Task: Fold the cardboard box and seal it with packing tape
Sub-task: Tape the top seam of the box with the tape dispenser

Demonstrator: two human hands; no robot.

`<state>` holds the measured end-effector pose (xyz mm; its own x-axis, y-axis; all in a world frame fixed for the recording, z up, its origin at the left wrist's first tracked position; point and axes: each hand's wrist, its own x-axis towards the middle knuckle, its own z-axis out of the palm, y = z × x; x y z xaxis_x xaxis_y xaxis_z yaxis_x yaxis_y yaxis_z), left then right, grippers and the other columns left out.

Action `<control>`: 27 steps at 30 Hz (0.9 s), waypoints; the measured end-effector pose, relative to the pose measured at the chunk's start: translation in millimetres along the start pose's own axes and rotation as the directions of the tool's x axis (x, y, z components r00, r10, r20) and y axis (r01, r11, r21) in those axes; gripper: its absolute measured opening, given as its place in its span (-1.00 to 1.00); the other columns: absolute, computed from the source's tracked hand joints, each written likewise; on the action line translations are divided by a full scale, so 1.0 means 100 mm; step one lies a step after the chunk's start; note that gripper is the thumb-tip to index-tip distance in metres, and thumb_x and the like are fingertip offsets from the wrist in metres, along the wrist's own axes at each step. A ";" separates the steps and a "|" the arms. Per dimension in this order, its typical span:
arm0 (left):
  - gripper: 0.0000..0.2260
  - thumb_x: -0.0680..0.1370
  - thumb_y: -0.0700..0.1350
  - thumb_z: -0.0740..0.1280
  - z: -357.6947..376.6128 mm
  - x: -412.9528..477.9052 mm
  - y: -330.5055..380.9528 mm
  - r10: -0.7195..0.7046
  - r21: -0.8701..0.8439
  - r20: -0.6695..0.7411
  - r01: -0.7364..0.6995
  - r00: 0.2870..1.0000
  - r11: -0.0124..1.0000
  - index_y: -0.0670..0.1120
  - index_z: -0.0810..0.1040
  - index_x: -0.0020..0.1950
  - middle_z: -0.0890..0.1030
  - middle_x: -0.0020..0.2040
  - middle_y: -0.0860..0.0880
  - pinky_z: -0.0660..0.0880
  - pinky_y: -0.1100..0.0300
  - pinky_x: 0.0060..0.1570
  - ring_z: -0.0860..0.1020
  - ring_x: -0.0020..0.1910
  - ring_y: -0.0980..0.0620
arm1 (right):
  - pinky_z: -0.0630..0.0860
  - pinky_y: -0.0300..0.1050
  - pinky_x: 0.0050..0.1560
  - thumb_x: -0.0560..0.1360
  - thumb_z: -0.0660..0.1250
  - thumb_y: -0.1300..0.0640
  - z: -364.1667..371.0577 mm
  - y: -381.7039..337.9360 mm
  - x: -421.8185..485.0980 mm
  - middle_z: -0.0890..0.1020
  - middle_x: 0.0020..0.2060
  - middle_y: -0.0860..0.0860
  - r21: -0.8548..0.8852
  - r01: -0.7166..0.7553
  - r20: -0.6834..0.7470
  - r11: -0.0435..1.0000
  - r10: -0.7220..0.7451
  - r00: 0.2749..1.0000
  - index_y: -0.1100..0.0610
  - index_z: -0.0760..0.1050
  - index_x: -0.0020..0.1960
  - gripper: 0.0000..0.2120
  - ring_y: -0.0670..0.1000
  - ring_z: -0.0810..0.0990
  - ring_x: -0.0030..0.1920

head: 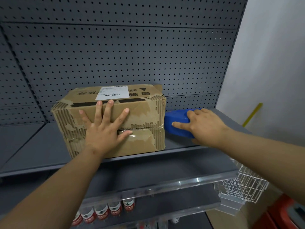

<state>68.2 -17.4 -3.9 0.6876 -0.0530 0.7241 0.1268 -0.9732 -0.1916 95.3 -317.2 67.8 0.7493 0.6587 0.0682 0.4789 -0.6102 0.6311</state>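
While the left hand lies flat against the near face of the cardboard box, its fingers are straight and spread wide. The palm covers the horizontal seam where the two flaps meet, and the forearm reaches up from the lower left. The right hand comes in from the right, its arm stretched across the shelf edge. It grips a blue tape dispenser, with the fingers curled over the top and the thumb laid along the near side. The dispenser sits just beside the box's right end, touching it or nearly so.

The box rests on a grey metal shelf, close to the front edge, with its closed flaps towards the camera. Its surface is worn, with torn paper that bares the corrugation at the corners and glossy tape along the seam. A white shipping label with a barcode lies on its top face, beside black printed characters.

A grey pegboard backs the shelf, and a white wall with a slanted yellow strip stands to the right. Below, a lower shelf carries a clear plastic rail along its front. Bottles with red labels stand in a row beneath it. A white wire basket hangs at the lower right, above something red that is too blurred to name.
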 end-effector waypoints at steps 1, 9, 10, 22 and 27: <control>-0.36 0.41 0.45 -0.08 0.00 -0.01 -0.01 0.000 -0.002 -0.005 0.000 1.000 1.000 0.24 0.13 0.43 0.08 0.48 -0.13 -0.40 -0.32 0.27 -0.35 0.49 -0.06 | 0.32 -0.04 0.05 0.50 0.22 0.05 0.07 -0.02 -0.03 0.41 0.19 0.15 -0.016 0.018 0.039 1.000 -0.018 0.999 -0.17 0.06 0.46 -0.39 0.17 0.44 0.13; -0.37 0.42 0.46 -0.16 0.03 0.00 -0.01 0.000 -0.005 -0.018 -0.001 1.000 1.000 0.23 0.15 0.42 0.08 0.48 -0.13 -0.45 -0.25 0.27 -0.38 0.48 -0.03 | 0.35 -0.02 0.15 0.47 0.23 -0.18 0.21 0.37 -0.11 0.40 0.18 0.15 0.157 -0.276 -0.043 0.948 0.286 0.957 -0.19 -0.02 0.49 -0.31 0.16 0.46 0.13; -0.37 0.42 0.46 -0.16 0.03 0.00 0.00 0.000 -0.005 -0.023 -0.001 1.000 1.000 0.23 0.15 0.42 0.08 0.48 -0.13 -0.45 -0.25 0.27 -0.37 0.48 -0.03 | 0.35 0.00 0.16 0.45 0.25 -0.22 0.19 0.36 -0.05 0.41 0.16 0.16 0.215 -0.302 -0.061 0.929 0.322 0.945 -0.17 -0.01 0.50 -0.28 0.17 0.46 0.12; -0.27 0.39 0.46 -0.02 0.16 -0.04 -0.05 0.084 0.082 -0.226 -0.067 0.970 0.994 0.26 -0.14 0.49 -0.30 0.54 -0.02 -0.36 -0.37 0.28 -0.29 0.51 -0.10 | 0.31 0.03 0.22 0.59 0.01 -0.11 0.80 -0.26 0.57 0.35 0.24 0.20 0.411 -0.395 0.093 0.821 0.393 0.915 -0.08 -0.13 0.52 -0.43 0.18 0.38 0.21; -0.25 0.39 0.45 0.00 0.18 -0.05 -0.06 0.105 0.113 -0.268 -0.077 0.958 0.991 0.24 -0.15 0.50 -0.29 0.54 -0.03 -0.35 -0.36 0.30 -0.29 0.51 -0.11 | 0.32 -0.02 0.20 0.57 0.14 -0.07 0.95 -0.35 0.61 0.41 0.26 0.12 0.383 -0.395 0.062 0.835 0.403 0.913 0.06 -0.15 0.53 -0.32 0.13 0.38 0.22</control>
<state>77.4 -7.4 -18.4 0.4802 -0.2133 0.8509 0.1535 -0.9346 -0.3209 168.4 -297.6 -23.6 0.9056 0.3282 0.2685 0.2794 -0.9381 0.2045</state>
